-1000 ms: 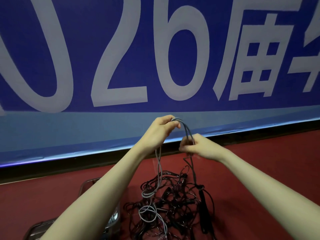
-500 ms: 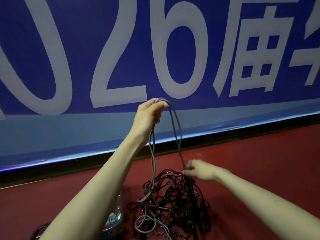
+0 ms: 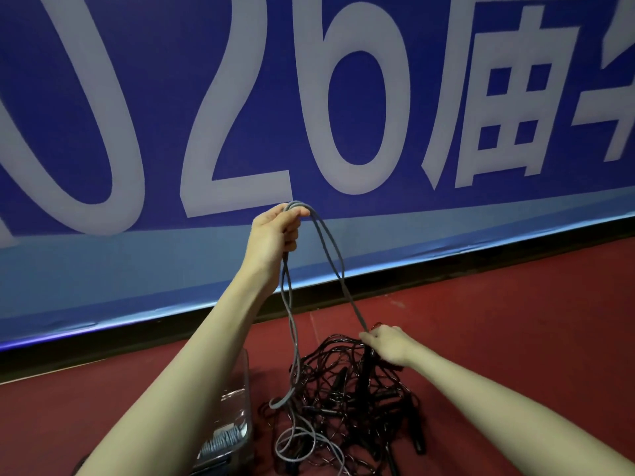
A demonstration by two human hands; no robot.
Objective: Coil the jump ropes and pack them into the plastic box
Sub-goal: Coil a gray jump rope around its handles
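My left hand (image 3: 275, 231) is raised high and grips the top of a grey jump rope (image 3: 330, 255), whose loops hang down on both sides. My right hand (image 3: 386, 343) is low, pinching the same grey strand just above a tangled pile of black jump ropes (image 3: 343, 389) on the red floor. The grey rope's lower end curls on the floor at the pile's front. A clear plastic box (image 3: 237, 407) stands left of the pile, mostly hidden by my left forearm, with a coiled grey rope (image 3: 220, 444) inside.
A large blue banner (image 3: 309, 97) with white characters runs along the wall behind, with a black strip at its base. Red floor (image 3: 515, 321) stretches to the right of the pile.
My hands were close together at the rope's top. My left hand has risen, and my right hand has slid down the grey strand to the pile.
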